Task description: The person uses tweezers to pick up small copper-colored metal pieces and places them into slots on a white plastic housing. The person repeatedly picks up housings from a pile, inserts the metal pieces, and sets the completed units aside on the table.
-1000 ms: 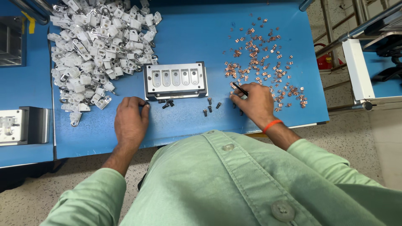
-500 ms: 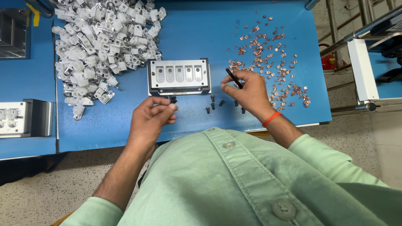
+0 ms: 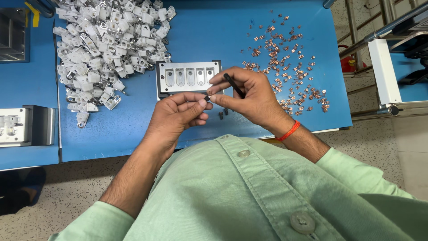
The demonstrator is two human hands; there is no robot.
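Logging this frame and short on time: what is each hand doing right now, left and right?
Left hand: closed, pinching a small dark piece at its fingertips.
Right hand: closed around a thin black tool, fingertips meeting the same small piece.

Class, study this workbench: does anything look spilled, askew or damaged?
Nothing stands out. The white parts lie heaped and the copper pieces lie scattered loose on the blue table, and the metal fixture sits square.

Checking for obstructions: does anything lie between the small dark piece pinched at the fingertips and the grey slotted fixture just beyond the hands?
Nothing visible does. The small dark piece sits between left hand and right hand, right at the near edge of the grey slotted fixture.
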